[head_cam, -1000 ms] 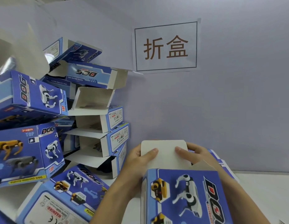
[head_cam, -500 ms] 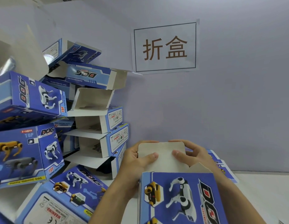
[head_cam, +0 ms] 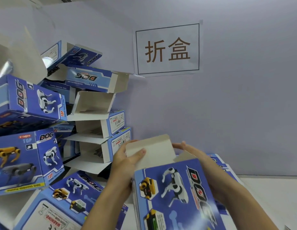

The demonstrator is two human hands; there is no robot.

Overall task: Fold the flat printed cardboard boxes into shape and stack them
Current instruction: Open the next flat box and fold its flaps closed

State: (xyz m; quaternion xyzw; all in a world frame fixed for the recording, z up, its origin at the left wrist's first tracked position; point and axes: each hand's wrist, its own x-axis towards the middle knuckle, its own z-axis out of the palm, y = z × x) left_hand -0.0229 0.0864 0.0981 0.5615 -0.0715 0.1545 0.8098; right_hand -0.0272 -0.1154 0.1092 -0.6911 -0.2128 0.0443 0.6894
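The blue printed box (head_cam: 176, 193) is held up in front of the person, its long axis running from near the chest away toward the wall, with the open far end lying just beyond the fingers. From that end the plain end flap (head_cam: 149, 150) stands up and tilts leftward. The left hand (head_cam: 126, 161) is on the box's left side, its thumb pressed flat on the flap's inner face and the other fingers hidden behind it, so it pinches the flap. The right hand (head_cam: 192, 153) wraps the far right corner with fingers curled over the flap's right edge; a small side tab (head_cam: 184, 156) juts up just inside them. Both hands are equally near; judging from this, the flap must swing down toward the person to close the end.

Count: one box in hand; at least eight folded boxes (head_cam: 96, 123) piled loosely to the left of the fingers, several with ends open; a few flat blanks (head_cam: 217, 161) on the surface (head_cam: 269, 196) beyond the right hand, their number unclear.
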